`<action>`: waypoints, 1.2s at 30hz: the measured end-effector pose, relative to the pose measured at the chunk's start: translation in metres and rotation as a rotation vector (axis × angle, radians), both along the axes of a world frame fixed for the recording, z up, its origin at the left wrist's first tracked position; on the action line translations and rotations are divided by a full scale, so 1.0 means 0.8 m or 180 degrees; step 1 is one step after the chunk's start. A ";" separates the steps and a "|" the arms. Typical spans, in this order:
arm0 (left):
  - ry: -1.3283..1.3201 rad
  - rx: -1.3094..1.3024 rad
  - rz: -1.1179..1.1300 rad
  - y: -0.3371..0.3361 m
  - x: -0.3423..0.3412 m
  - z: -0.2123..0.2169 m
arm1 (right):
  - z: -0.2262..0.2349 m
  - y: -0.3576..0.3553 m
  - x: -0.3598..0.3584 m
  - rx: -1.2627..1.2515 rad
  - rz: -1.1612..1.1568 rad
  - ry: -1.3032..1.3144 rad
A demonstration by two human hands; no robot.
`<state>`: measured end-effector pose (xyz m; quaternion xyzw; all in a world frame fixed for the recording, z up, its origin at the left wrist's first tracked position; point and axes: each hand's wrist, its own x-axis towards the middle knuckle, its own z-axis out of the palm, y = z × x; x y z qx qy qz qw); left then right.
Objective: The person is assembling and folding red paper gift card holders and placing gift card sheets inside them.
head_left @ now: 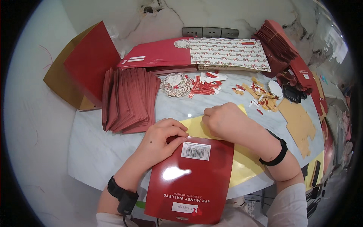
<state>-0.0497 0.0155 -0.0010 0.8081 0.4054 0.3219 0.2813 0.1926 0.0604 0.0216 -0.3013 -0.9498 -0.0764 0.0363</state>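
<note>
Two hands are over the table: the left hand and the right hand, each wrist with one black band. One glossy red card pack lies under them on one yellow sheet. One fanned stack of red envelopes, one round pile of patterned cut-outs, three grey wall sockets, too many paper scraps to count

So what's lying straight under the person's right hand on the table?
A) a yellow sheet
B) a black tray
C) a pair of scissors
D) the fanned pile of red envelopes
A: the right hand presses on the yellow sheet, which runs under the red card pack.
</note>
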 end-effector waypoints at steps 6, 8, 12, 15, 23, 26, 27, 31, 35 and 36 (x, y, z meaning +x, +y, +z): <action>0.0022 -0.0187 0.0210 0.001 -0.001 0.000 | 0.014 0.008 0.013 -0.0547 -0.0078 0.0134; -0.0019 -0.0168 0.0237 -0.002 0.000 0.000 | 0.010 0.003 0.010 -0.0434 -0.0094 0.0034; 0.0017 0.0129 0.0195 -0.003 0.001 -0.003 | 0.013 -0.005 0.003 -0.0192 -0.0021 0.0080; 0.0066 -0.0180 0.0197 -0.006 0.004 0.002 | 0.005 -0.002 0.003 -0.0074 -0.0016 0.0166; 0.0036 -0.0341 0.0180 -0.005 0.003 0.001 | 0.019 -0.006 0.002 -0.0324 -0.0013 -0.0028; 0.0069 -0.0320 0.0150 -0.004 0.003 -0.001 | 0.023 -0.014 -0.006 -0.0218 0.0054 -0.0139; 0.0087 -0.0330 0.0143 -0.004 0.002 -0.001 | 0.023 -0.016 -0.008 -0.0141 0.0088 -0.0168; 0.0060 -0.0350 0.0154 -0.004 0.004 -0.002 | 0.015 -0.013 -0.006 -0.0095 0.0069 -0.0085; 0.0163 -0.0290 0.0102 -0.005 0.006 0.003 | 0.003 -0.001 0.001 -0.0003 0.0143 0.0045; 0.0196 -0.0381 0.0086 -0.005 0.006 0.003 | 0.002 0.001 0.002 0.0016 0.0174 0.0175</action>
